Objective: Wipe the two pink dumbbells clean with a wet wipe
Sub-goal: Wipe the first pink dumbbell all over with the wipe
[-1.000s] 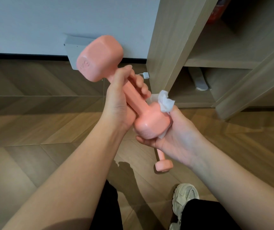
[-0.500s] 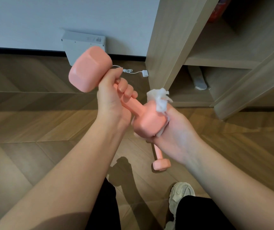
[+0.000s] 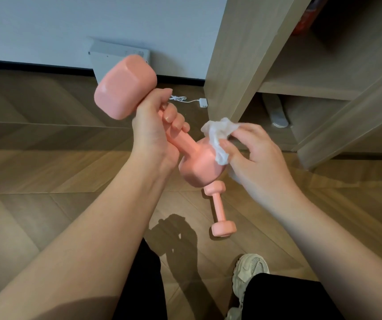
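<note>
**Desk:** What is the person doing in this shot?

**Photographer:** A person standing over a wood floor [image 3: 46,181] is gripping a pink dumbbell [image 3: 125,86] by its handle. The left hand [image 3: 155,132] is curling tight around the bar. The weight is tilting, with one head pointing up toward the wall and the other angling down toward the right hand [image 3: 259,158]. That hand is pinching a crumpled wet wipe [image 3: 217,137] between thumb and fingers and pressing it against the side of the lower head.

**Desk:** And the other weight?

**Photographer:** The second dumbbell [image 3: 219,209] is lying on the floor just below the held one, with nothing touching it, not far from the person's pale sneaker [image 3: 250,273]. A wooden shelf unit [image 3: 243,54] is standing to the right, and a white charger cable [image 3: 190,100] is lying by the wall behind.

**Desk:** Which step is in hand?

**Photographer:** By the look of it, the first dumbbell is being wiped at its lower head. The picture is not telling whether the upper head or the handle is done. The one on the floor appears to be awaiting its turn.

**Desk:** What is the next move calling for?

**Photographer:** Likely carrying the wipe around the remaining faces of that head while the left hand is turning the bar to present them. The stretch of handle under the left fingers is probably needing a change of grip before the wipe can reach it.
</note>
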